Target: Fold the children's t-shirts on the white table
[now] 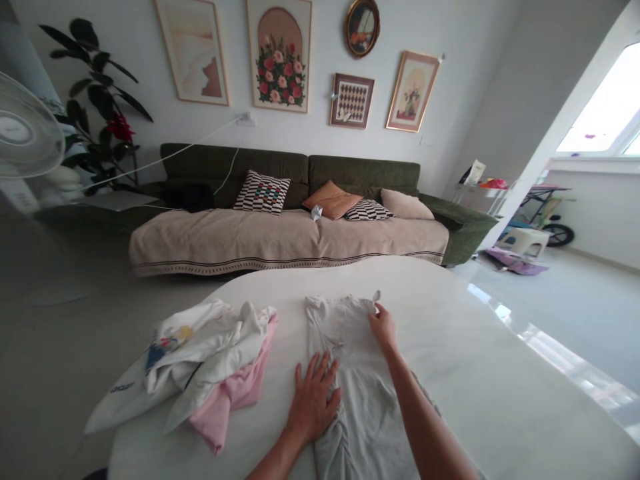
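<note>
- Garment (pixel 356 343) lies spread on the tabletop (pixel 490 380).
- Left hand (pixel 314 400), fingers splayed, rests flat on it, apparently as anchor.
- Right hand (pixel 383 328) pinches its far corner, seemingly keeping it taut.

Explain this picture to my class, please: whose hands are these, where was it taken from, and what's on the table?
There is no machine here: these are one person's bare hands, seen by a camera worn on that person's head, looking forward and down.

On the white table lies a light grey garment. The left hand is spread flat at its left edge, partly over it. The right hand appears to pinch its far right corner.

To the left, a white printed garment is heaped over a pink garment. Beyond the table stands a green sofa.
</note>
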`<control>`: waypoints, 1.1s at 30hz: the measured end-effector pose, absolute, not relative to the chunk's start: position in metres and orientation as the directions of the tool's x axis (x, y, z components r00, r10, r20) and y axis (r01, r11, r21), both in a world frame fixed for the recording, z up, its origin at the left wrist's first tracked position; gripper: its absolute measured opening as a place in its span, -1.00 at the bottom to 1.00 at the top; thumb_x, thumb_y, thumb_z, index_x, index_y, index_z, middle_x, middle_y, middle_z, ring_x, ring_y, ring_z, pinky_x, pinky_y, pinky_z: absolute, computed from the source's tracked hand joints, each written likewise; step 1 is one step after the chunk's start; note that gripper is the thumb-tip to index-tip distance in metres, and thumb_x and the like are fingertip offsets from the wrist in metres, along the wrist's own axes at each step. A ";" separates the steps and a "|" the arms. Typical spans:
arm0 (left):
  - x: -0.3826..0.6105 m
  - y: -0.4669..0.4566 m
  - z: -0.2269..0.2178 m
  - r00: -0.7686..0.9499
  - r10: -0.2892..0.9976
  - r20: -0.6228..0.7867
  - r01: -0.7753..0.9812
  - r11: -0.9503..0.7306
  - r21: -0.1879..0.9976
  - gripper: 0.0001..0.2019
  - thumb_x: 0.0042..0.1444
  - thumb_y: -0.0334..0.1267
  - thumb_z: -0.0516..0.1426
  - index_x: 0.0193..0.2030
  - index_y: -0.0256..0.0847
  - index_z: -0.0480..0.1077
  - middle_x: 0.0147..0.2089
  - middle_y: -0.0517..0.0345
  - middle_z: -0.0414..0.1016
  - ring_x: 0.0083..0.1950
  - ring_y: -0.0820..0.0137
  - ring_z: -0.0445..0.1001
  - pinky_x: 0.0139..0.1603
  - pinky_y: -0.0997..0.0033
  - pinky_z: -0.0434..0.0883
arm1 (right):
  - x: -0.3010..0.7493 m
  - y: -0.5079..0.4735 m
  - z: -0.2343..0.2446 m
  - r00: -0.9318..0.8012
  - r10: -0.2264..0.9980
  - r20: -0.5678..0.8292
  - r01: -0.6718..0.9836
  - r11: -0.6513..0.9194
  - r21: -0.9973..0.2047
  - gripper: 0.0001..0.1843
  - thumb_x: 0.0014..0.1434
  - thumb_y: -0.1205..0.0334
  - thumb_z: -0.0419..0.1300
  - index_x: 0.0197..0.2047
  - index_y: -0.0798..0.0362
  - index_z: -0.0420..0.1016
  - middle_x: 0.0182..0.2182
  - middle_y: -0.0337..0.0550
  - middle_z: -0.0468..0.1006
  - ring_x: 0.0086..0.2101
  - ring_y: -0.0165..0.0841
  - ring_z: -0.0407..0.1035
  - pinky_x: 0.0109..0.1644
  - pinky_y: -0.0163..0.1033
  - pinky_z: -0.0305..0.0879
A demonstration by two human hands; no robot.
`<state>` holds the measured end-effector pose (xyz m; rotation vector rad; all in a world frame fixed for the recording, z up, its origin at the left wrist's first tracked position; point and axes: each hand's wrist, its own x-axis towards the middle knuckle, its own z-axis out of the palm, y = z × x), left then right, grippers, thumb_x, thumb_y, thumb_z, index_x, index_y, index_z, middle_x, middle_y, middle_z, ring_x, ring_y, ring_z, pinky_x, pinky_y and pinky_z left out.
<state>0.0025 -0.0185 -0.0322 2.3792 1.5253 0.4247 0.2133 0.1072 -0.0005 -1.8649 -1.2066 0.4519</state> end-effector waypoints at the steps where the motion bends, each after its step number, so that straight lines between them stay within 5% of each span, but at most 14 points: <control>1: 0.002 -0.018 -0.033 0.400 0.912 0.094 0.829 -0.403 0.387 -0.49 0.17 0.03 -0.20 0.27 0.15 -0.15 0.35 0.31 -0.24 0.33 0.19 -0.19 0.21 -0.17 -0.19 | 0.198 0.105 -0.002 0.430 0.892 0.138 0.628 -0.186 -0.756 -0.59 0.07 0.29 0.02 0.02 0.11 0.33 -0.40 -0.18 0.50 -0.33 -0.37 0.38 -0.25 -0.31 0.20; 7: 0.001 -0.018 -0.035 0.401 0.910 0.106 0.815 -0.407 0.412 -0.50 0.17 0.05 -0.22 0.26 0.14 -0.11 0.35 0.29 -0.19 0.33 0.19 -0.19 0.21 -0.20 -0.22 | 0.135 0.091 -0.012 0.312 0.945 0.101 0.833 -0.221 -0.507 -0.67 0.12 0.33 -0.08 -0.10 0.07 0.40 -0.25 -0.03 0.50 -0.23 -0.30 0.39 -0.16 -0.23 0.16; 16: 0.003 -0.021 -0.029 0.398 0.912 0.097 0.821 -0.401 0.406 -0.48 0.16 -0.02 -0.17 0.27 0.09 -0.11 0.35 0.27 -0.22 0.33 0.18 -0.21 0.22 -0.17 -0.23 | 0.132 0.097 0.009 0.273 0.947 0.169 0.917 -0.203 -0.343 -0.56 0.23 0.30 -0.30 0.09 0.04 0.20 -0.14 -0.02 0.43 -0.19 -0.32 0.37 -0.14 -0.24 0.14; 21: 0.003 -0.021 -0.027 0.398 0.913 0.093 0.833 -0.402 0.380 -0.48 0.16 -0.03 -0.16 0.27 0.09 -0.13 0.35 0.27 -0.20 0.32 0.17 -0.19 0.21 -0.17 -0.20 | 0.114 0.094 0.005 0.117 0.985 0.129 0.930 -0.063 -0.361 -0.69 0.19 0.25 -0.10 -0.11 0.08 0.39 -0.26 -0.04 0.49 -0.25 -0.33 0.39 -0.19 -0.29 0.18; 25: 0.003 -0.020 -0.026 0.400 0.913 0.076 0.842 -0.399 0.362 -0.47 0.15 -0.04 -0.14 0.27 0.07 -0.12 0.35 0.25 -0.18 0.32 0.15 -0.18 0.21 -0.16 -0.20 | 0.143 0.066 0.011 0.070 0.984 0.166 0.903 0.008 -0.429 -0.63 0.16 0.21 -0.07 0.02 0.07 0.30 -0.19 -0.08 0.47 -0.24 -0.40 0.38 -0.18 -0.35 0.21; 30: 0.005 -0.019 -0.028 0.396 0.913 0.099 0.843 -0.405 0.354 -0.49 0.15 -0.04 -0.14 0.26 0.08 -0.07 0.34 0.25 -0.15 0.31 0.17 -0.16 0.20 -0.16 -0.16 | 0.255 -0.016 0.004 0.211 0.959 0.191 0.860 -0.089 -0.502 -0.58 0.09 0.09 -0.03 -0.05 0.14 0.35 -0.16 0.00 0.45 -0.23 -0.33 0.38 -0.12 -0.26 0.24; 33: 0.006 -0.019 -0.029 0.389 0.914 0.119 0.854 -0.406 0.325 -0.50 0.14 -0.09 -0.12 0.25 0.07 -0.03 0.34 0.23 -0.12 0.31 0.18 -0.14 0.19 -0.15 -0.13 | 0.307 -0.068 -0.011 0.262 0.964 0.046 0.798 -0.190 -0.572 -0.51 -0.08 -0.02 0.12 -0.13 0.12 0.40 -0.26 -0.04 0.49 -0.26 -0.28 0.39 -0.16 -0.23 0.26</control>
